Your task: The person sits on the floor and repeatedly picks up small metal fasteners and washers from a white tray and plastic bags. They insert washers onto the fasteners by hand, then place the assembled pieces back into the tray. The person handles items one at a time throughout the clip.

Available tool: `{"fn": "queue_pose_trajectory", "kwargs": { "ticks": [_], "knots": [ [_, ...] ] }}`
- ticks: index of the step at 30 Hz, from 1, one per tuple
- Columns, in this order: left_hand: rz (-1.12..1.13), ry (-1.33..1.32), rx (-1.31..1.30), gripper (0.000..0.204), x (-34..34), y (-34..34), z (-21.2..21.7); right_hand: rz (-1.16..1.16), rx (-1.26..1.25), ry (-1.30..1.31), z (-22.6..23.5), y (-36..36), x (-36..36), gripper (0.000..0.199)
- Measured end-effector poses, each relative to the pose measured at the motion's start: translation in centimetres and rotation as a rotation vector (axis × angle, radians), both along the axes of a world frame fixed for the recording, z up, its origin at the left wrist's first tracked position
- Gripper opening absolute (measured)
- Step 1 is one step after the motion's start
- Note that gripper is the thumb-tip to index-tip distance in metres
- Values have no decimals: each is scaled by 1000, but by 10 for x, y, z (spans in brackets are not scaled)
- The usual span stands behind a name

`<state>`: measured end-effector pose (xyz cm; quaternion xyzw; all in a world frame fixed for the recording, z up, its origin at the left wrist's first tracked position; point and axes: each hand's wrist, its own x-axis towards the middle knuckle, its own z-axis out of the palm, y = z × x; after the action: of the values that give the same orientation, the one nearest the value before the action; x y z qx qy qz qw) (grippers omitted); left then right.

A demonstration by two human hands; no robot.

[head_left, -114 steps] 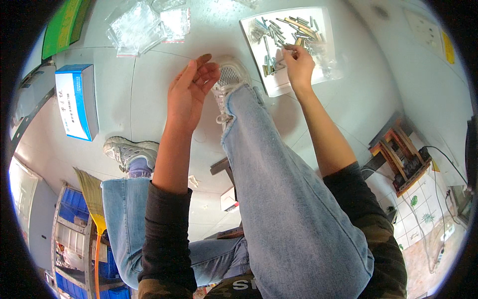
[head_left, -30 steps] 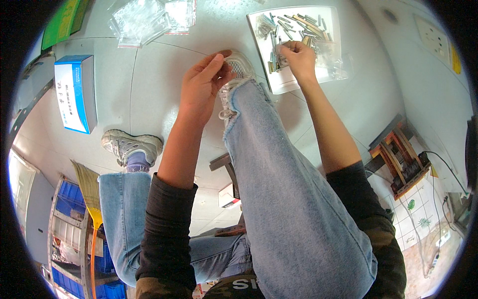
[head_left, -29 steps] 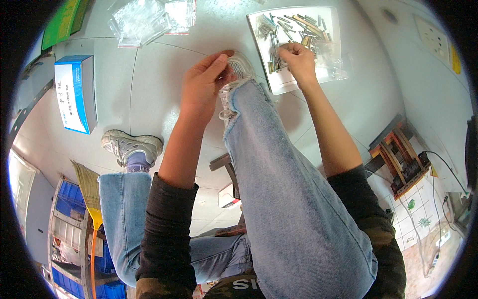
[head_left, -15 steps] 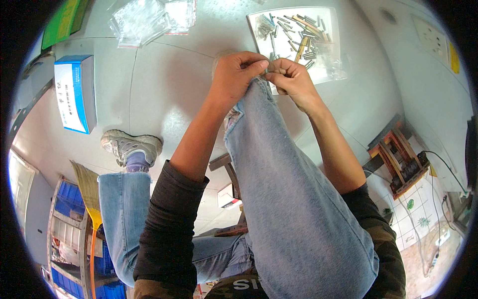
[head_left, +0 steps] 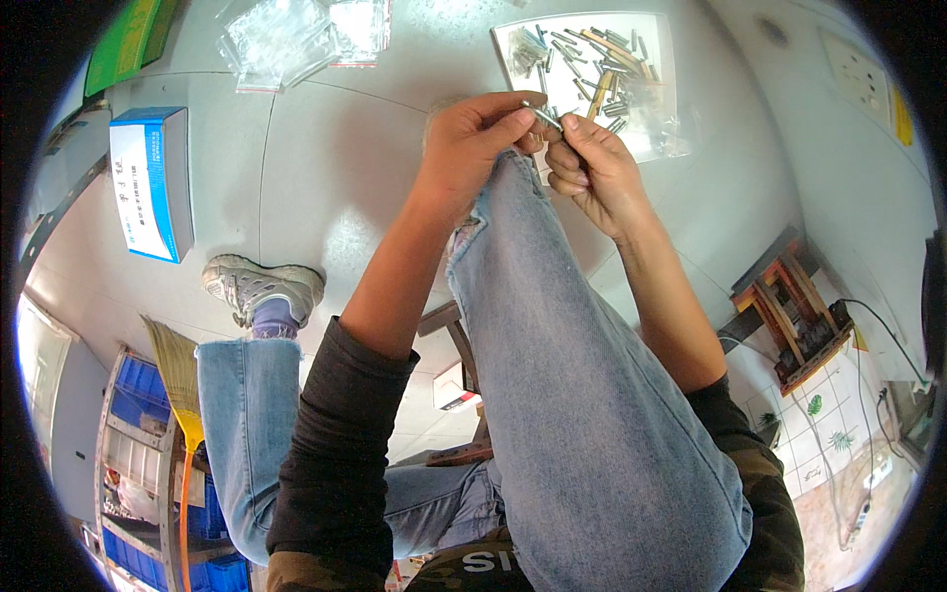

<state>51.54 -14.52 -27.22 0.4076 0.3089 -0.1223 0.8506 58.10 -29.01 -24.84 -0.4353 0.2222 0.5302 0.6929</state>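
A thin silvery metal rod (head_left: 544, 116) slants between my hands, beyond the raised knee of my jeans (head_left: 582, 326). My left hand (head_left: 472, 143) is closed, with thumb and fingers pinching the rod. At the rod's right end, the thumb and forefinger of my right hand (head_left: 599, 168) press together, the other fingers curled in. Whether a second small part is in that pinch cannot be made out. Just beyond my hands lies a white sheet (head_left: 656, 99) under clear plastic, bearing several loose metal rods (head_left: 617, 104) and some brass-coloured strips (head_left: 600, 94).
Clear plastic bags (head_left: 276, 44) lie on the grey floor at the far left. A blue and white box (head_left: 148, 187) stands left, near my shoe (head_left: 261, 286). A broom (head_left: 178, 385) leans by a shelf of blue bins (head_left: 138, 395). On the right are a wooden stool (head_left: 789, 311) and cables (head_left: 838, 513).
My right hand has shifted slightly right and turned, its fingers curling more. The metal rod, mostly hidden before, now shows between my hands. My left hand has barely moved.
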Motion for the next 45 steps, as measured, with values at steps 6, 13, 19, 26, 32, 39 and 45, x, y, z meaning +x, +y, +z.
{"fn": "queue_pose_trajectory", "kwargs": {
  "ticks": [6, 13, 19, 26, 32, 39, 45],
  "knots": [
    [74, 33, 0, 22, 5, -4, 7, -14, -78, -100, 8, 6, 1, 17],
    [224, 47, -3, 21, 12, -9, 12, 29, -242, -276, 17, 11, 3, 21],
    [221, 49, 15, 18, 10, -8, 11, 39, -178, -128, 16, 12, 2, 31],
    [246, 74, 15, 20, 10, -9, 9, 16, -148, -25, 17, 11, 5, 21],
    [254, 51, 25, 19, 9, -10, 8, -12, -98, -58, 14, 12, 3, 21],
    [193, -21, 239, 17, 10, -9, 12, -45, -111, -68, 14, 12, 3, 24],
    [101, -101, 380, 15, 11, -7, 19, -52, -85, -40, 17, 14, 2, 29]
  ]
}}
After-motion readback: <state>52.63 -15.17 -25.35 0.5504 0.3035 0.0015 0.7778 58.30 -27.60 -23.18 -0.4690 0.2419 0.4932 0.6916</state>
